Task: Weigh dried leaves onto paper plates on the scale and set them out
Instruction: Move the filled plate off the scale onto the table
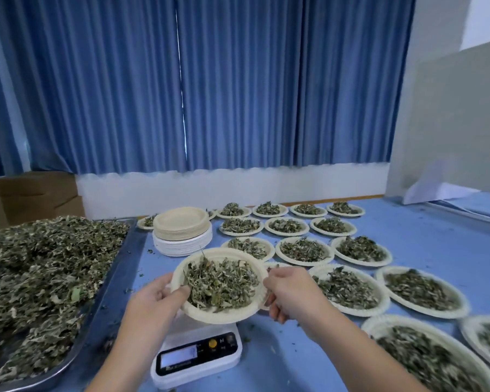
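Left hand and right hand gripping rim of leaf-filled paper plate over white scale, button marked M, display blurred

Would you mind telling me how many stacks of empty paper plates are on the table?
2: a beige stack sitting on a white stack, just behind the held plate.

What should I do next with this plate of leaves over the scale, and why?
Probably carry the round cream paper plate of dried leaves right and set it on the blue table beside the filled plates. The left hand and right hand grip its rim above the white digital scale, so weighing looks done.
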Available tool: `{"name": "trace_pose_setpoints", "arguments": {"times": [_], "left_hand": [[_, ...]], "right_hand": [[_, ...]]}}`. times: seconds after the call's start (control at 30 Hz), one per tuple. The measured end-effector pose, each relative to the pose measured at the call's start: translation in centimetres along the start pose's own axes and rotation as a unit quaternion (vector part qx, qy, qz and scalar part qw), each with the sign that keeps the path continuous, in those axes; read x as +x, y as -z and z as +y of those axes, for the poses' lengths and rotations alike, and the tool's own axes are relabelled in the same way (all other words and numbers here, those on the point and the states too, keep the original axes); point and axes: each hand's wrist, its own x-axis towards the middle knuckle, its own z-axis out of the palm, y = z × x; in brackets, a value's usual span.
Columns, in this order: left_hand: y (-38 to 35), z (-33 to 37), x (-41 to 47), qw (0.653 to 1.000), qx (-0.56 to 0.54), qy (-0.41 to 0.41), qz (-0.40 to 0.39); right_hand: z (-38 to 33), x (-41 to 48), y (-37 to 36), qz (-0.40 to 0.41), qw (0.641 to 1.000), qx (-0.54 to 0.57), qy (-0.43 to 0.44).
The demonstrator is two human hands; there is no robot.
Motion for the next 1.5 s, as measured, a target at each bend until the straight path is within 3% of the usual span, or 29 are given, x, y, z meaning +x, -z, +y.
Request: {"name": "trace_pose_setpoints", "arguments": {"times": [0.23,0.43,0.73,1.0,1.23,1.5], "left_hand": [[-5.9,2.8,3.6,0.998,-0.006,-0.015,-0.061],[-11.7,2.6,11.6,0.991,-0.001,-0.005,-0.134],[-18.5,-1.9,26.8,0.985,-0.082,0.086,-0.127],[-27.4,4.5,30.7,0.983,-0.015,0.130,-0.126],[-38.2,7.7,33.4,0.966,-0.007,0.182,-0.182],[-45.1,4.8,34.8,0.935,0.006,0.273,-0.228]], "right_hand": [[-2.0,0.0,6.6,0.062,0.995,0.072,-0.019],[-1.8,7.9,10.5,0.102,0.990,0.090,-0.037],[0.1,25.1,13.6,0.072,0.984,0.156,-0.051],[-2.1,29.7,20.9,0.077,0.975,0.156,-0.140],[-2.2,31.3,30.2,0.113,0.940,0.245,-0.208],[4.9,33.3,37.5,0.256,0.890,0.274,-0.258]]}}
